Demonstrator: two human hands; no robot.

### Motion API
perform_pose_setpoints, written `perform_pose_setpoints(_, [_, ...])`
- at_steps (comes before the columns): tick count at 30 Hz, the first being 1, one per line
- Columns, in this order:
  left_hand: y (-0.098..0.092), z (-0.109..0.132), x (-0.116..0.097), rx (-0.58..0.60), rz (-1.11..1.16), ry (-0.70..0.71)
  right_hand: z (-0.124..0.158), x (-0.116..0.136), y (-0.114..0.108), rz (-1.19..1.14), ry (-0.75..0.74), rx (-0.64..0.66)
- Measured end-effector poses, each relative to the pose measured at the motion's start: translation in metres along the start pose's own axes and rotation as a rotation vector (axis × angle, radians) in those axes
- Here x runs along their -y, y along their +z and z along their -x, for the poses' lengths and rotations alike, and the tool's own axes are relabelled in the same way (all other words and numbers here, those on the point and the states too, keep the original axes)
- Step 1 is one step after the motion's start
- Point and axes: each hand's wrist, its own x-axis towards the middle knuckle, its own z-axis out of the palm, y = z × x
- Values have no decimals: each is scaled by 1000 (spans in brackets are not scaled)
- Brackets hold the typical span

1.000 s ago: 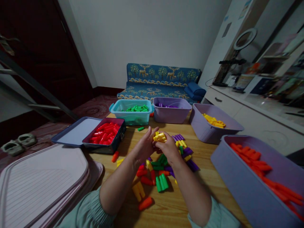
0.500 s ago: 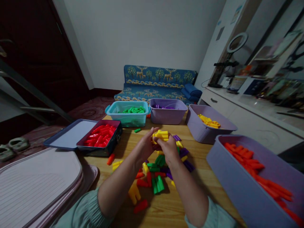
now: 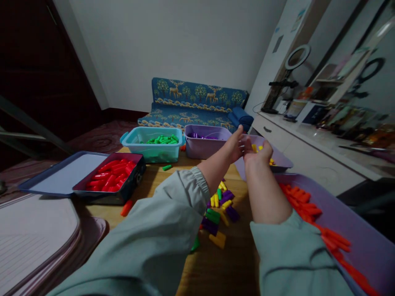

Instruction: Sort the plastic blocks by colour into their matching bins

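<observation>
Both of my hands are stretched over the lilac bin [image 3: 282,159] of yellow plastic pieces [image 3: 271,162]. My left hand [image 3: 235,144] has its fingers apart, thumb raised, and nothing shows in it. Beside it my right hand [image 3: 258,154] is turned palm up and open, its fingers close to the left ones. A few yellow pieces show just behind the right palm; whether any touch it I cannot tell. Below, on the wooden table [image 3: 228,267], lies a loose pile of yellow, purple [image 3: 232,213] and green pieces [image 3: 212,216], partly hidden by my left sleeve.
Red pieces [image 3: 112,176] fill an open case [image 3: 140,172] at the left. Behind stand a turquoise bin [image 3: 148,154] of green pieces and a lilac bin [image 3: 202,151] of purple ones. A large lilac bin [image 3: 358,218] with orange-red pieces [image 3: 335,240] is at the right.
My hands have moved forward and right, from above the pile to the bin of yellow pieces. The yellow bundle they held has left their grasp. The view has shifted slightly right.
</observation>
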Motion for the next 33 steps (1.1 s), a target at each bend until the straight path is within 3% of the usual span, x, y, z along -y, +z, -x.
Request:
perform_pose_setpoints(3, [-29,19,9,-40,-111,-6,22,-2,-9,-175,176,-117])
perform_pose_setpoints(7, [-80,74,14,-123,-470,78,61,-9,-22,15,249,-18])
perform_pose_setpoints(13, [-154,156,0,-316,-990,194,87,-45,-53,558,-7,280])
perform_pose_setpoints(17, [-187,203,-21,-415,-1358,234,85,-73,-72,965,-191,471])
perform_pose_setpoints(21, [-195,251,-40,-471,-1729,18,86,-79,-73,1138,-205,625])
perform_pose_setpoints(25, [-183,287,-48,-431,-1917,-224,114,-71,-53,1184,-129,885])
perform_pose_setpoints(30, [-169,305,-39,-434,-2068,-360,185,-75,-28,1200,-266,1330])
perform_pose_setpoints(33, [-171,305,-25,-404,-2065,-380,215,-84,-25,1264,-345,1495])
